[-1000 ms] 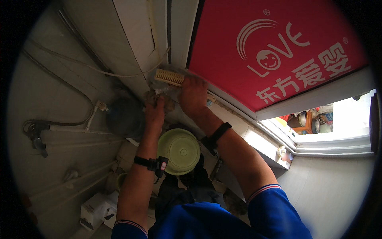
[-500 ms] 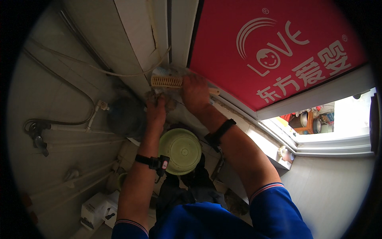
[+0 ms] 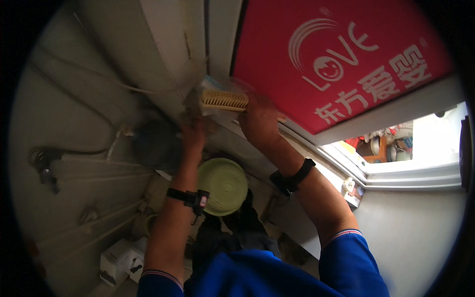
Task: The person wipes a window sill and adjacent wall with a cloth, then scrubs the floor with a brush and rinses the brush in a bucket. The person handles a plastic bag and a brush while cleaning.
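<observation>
My right hand point(image 3: 260, 119) is closed round a long-handled scrubbing brush point(image 3: 225, 100) with pale yellow bristles, raised before the foot of the red panel. The bristles face up toward me, and part of the handle shows past the hand on the right. My left hand point(image 3: 194, 126), smeared by motion, is just below and left of the brush head. Its fingers look closed on something pale and partly see-through that I cannot make out. A light blue item point(image 3: 212, 83) shows behind the brush head.
Below my hands is a green plastic basin point(image 3: 223, 185). A dark rounded bottle-like container point(image 3: 157, 146) stands left of my left forearm. Hose, pipes and a tap point(image 3: 47, 171) run along the left wall. A red panel point(image 3: 341, 59) fills the upper right, beside a bright opening. A white box point(image 3: 118, 262) sits lower left.
My right hand and the brush have moved to the right and slightly down. The left hand has stayed near the same place but is now more blurred. The view has shifted slightly.
</observation>
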A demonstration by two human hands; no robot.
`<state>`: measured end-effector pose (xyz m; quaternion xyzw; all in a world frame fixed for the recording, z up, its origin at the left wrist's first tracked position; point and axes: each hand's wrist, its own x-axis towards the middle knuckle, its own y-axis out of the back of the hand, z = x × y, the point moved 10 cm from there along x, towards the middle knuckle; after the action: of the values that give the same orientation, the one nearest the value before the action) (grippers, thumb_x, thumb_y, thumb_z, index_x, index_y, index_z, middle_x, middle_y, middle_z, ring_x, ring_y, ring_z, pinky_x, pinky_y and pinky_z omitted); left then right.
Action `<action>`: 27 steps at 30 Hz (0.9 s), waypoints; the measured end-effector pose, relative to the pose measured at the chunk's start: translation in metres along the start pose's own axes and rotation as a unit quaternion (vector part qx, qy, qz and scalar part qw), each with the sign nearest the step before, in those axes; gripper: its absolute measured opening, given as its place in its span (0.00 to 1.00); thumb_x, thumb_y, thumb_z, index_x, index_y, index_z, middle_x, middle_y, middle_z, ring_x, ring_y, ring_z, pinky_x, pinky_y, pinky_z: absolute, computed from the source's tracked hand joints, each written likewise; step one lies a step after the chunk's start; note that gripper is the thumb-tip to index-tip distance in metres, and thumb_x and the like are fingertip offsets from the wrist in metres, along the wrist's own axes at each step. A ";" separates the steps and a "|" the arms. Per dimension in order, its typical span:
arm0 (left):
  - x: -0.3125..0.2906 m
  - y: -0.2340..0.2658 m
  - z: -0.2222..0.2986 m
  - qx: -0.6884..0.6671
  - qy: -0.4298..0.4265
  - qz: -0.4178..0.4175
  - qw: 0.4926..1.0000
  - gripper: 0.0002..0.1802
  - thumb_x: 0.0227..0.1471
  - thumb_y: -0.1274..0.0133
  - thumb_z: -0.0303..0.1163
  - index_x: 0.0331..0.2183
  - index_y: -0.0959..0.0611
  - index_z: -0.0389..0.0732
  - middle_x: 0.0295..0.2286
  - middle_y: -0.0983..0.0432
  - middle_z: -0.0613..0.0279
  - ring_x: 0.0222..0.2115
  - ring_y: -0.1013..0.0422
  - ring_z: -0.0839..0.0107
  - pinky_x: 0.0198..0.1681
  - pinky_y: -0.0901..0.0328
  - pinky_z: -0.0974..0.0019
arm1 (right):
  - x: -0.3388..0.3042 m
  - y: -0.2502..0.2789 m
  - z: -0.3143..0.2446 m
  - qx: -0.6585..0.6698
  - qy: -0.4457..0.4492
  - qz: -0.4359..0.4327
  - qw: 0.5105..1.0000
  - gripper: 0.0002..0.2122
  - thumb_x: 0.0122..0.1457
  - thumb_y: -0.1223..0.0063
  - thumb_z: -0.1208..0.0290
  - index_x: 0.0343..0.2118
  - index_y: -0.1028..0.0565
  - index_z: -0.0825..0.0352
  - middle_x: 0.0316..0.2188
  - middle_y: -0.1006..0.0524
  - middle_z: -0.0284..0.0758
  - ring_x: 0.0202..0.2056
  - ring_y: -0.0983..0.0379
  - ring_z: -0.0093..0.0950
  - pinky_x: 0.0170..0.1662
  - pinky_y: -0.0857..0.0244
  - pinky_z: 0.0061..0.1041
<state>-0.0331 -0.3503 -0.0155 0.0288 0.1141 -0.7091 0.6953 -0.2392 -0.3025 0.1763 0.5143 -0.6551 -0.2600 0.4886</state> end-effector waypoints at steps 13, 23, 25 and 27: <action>0.011 0.001 -0.008 0.011 0.066 -0.051 0.996 0.36 0.70 0.56 0.54 0.69 0.35 0.43 0.66 0.36 0.58 0.65 0.38 0.61 0.68 0.43 0.55 | -0.191 0.122 0.116 -0.029 -0.085 0.003 0.996 0.19 0.44 0.40 0.78 0.43 0.25 0.70 0.39 0.24 0.46 0.43 0.30 0.49 0.47 0.34 0.46; -0.001 0.013 0.012 0.095 0.058 0.066 0.992 0.43 0.68 0.48 0.52 0.73 0.46 0.47 0.70 0.44 0.55 0.68 0.42 0.57 0.66 0.41 0.52 | -0.266 0.145 0.198 0.021 -0.147 -0.046 0.988 0.21 0.47 0.41 0.82 0.47 0.20 0.63 0.42 0.20 0.43 0.43 0.27 0.49 0.49 0.29 0.42; -0.002 0.007 0.011 0.077 0.051 0.040 0.995 0.44 0.67 0.47 0.52 0.73 0.46 0.47 0.69 0.43 0.54 0.67 0.41 0.56 0.66 0.41 0.52 | -0.263 0.145 0.204 0.019 -0.140 -0.058 0.988 0.21 0.47 0.42 0.82 0.47 0.21 0.63 0.43 0.20 0.43 0.42 0.27 0.49 0.49 0.29 0.42; -0.003 0.009 0.005 0.063 0.066 0.039 0.995 0.44 0.67 0.47 0.52 0.73 0.45 0.46 0.69 0.42 0.54 0.66 0.40 0.56 0.65 0.40 0.52 | -0.259 0.148 0.205 0.037 -0.120 -0.060 0.990 0.23 0.48 0.42 0.83 0.50 0.21 0.62 0.44 0.20 0.43 0.44 0.28 0.50 0.50 0.29 0.42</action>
<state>-0.0237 -0.3488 -0.0110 0.1233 0.1139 -0.6837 0.7102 -0.4887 -0.0456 0.1252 0.5354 -0.6862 -0.3244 0.3704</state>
